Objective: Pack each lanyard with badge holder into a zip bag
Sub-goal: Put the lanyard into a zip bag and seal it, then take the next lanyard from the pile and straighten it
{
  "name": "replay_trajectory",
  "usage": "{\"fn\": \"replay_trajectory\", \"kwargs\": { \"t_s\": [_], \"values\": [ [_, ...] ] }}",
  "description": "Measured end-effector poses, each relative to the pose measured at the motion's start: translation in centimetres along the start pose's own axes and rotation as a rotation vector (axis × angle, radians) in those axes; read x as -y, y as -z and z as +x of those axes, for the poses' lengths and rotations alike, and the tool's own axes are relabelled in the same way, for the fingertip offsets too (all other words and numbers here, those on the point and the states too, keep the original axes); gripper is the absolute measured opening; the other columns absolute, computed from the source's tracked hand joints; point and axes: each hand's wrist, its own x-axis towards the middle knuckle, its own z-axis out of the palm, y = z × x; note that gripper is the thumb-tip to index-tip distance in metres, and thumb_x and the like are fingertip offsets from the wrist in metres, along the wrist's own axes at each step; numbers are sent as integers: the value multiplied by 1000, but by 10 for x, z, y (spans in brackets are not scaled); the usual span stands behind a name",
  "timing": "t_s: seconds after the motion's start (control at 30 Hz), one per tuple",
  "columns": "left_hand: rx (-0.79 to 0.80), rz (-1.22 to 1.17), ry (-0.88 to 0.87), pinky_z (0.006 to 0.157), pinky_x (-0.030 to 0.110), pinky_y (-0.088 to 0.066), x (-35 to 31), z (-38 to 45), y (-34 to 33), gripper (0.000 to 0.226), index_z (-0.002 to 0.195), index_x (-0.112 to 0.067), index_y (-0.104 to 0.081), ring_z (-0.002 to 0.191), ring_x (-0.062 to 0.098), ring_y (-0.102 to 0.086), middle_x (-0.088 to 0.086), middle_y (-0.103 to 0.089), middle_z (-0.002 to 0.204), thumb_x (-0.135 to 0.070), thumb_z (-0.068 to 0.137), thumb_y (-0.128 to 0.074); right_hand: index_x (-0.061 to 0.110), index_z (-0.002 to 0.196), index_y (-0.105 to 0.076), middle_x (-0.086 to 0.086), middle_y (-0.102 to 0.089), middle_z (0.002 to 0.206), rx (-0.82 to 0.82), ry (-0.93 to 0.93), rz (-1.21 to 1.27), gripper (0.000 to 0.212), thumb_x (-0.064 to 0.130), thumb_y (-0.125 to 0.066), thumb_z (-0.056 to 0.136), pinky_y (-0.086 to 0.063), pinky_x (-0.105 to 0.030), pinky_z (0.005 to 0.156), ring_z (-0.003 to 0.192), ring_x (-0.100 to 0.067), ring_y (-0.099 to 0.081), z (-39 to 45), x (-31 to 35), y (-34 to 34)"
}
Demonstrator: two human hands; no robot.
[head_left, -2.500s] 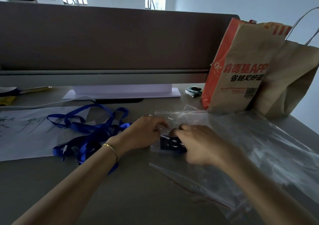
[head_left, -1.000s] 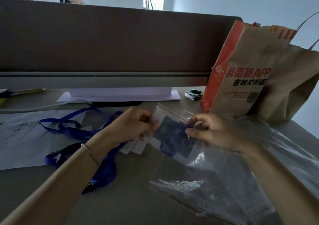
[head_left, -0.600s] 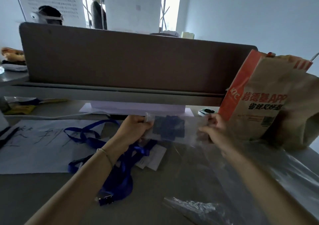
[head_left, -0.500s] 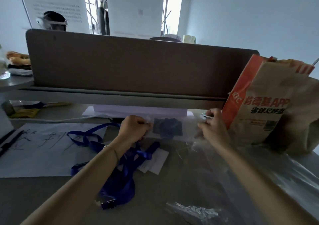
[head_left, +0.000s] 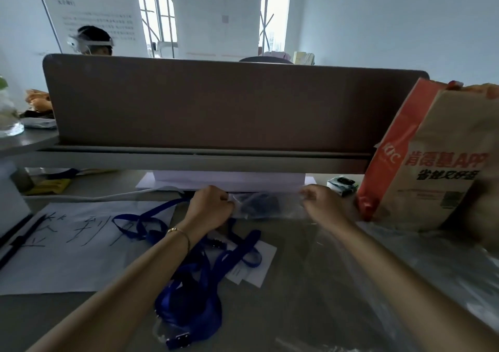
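- Fingers of the left hand (head_left: 212, 208) and right hand (head_left: 320, 206) are pinching opposite ends of a zip bag (head_left: 266, 206), dark lanyard inside.
- Loose blue lanyards (head_left: 199, 276) are lying on the tabletop (head_left: 310, 284) below the left fingers.
- Paper bag (head_left: 432, 168) is standing just right of the right fingers.

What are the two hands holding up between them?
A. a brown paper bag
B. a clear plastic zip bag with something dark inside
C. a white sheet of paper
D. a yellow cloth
B: the left hand and the right hand each pinch one end of the small clear plastic zip bag, and a dark folded bundle shows through it.
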Motion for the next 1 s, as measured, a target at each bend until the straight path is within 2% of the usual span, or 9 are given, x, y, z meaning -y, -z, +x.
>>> {"fn": "replay_trajectory", "kwargs": {
  "t_s": [0.13,0.2,0.27,0.37,0.5,0.67,0.83,0.9,1.0],
  "values": [
    [-7,141,-179,54,21,-45,-11,-29,15,17,77,-21,-68,64,12,-61,1,-68,76,-11,86,-58,22,109,-74,6,-71,106,6,93,-116,29,8,-62,86,-49,-28,83,102,-19,-67,-29,27,9],
    [-23,140,-237,61,23,-54,-15,-52,18,20,100,-25,-72,71,8,-64,-4,-71,89,-15,90,-59,23,104,-74,5,-71,103,124,146,-92,21,10,-64,90,-54,-33,86,98,-16,-67,-47,44,9],
    [13,165,-282,59,16,-49,-14,-76,17,13,98,-31,-67,70,1,-61,-9,-68,91,-22,90,-62,22,108,-70,4,-69,104,298,184,-104,19,16,-70,90,-55,-36,89,98,-15,-66,-67,57,3],
    [90,291,-327,73,25,-53,-5,-107,10,28,109,-32,-69,86,10,-64,-8,-70,102,-35,82,-71,24,128,-60,-1,-67,122,410,195,-227,47,20,-76,84,-53,-39,90,106,-21,-64,-94,63,-13],
    [50,386,-331,93,37,-48,16,-129,3,38,116,-36,-66,112,18,-57,-6,-64,118,-53,82,-64,25,148,-43,-9,-51,147,333,227,-414,71,6,-68,84,-48,-41,103,130,-30,-52,-111,62,-21],
    [19,379,-326,98,39,-45,25,-137,8,39,121,-35,-63,118,19,-53,-5,-61,123,-52,87,-62,30,155,-29,-9,-37,158,411,118,-523,91,27,-78,79,-45,-41,107,138,-32,-44,-114,62,-9],
    [55,409,-341,99,39,-45,27,-136,14,41,124,-32,-61,115,18,-54,-4,-59,123,-46,86,-64,40,152,-29,-4,-37,159,529,53,-545,143,71,-86,25,-42,-42,111,140,-30,-42,-109,68,-6],
    [54,410,-349,101,38,-43,28,-134,15,42,126,-31,-61,117,19,-52,-3,-59,125,-46,87,-64,45,144,-40,2,-49,148,529,36,-460,135,71,-82,18,-48,-41,105,131,-26,-51,-106,62,-7],
    [88,407,-361,99,38,-45,30,-132,19,45,128,-29,-59,117,20,-54,-3,-61,126,-48,87,-64,29,131,-60,5,-63,130,466,-32,-249,91,43,-93,47,-52,-30,93,115,-19,-61,-103,59,-1]
  ]
}}
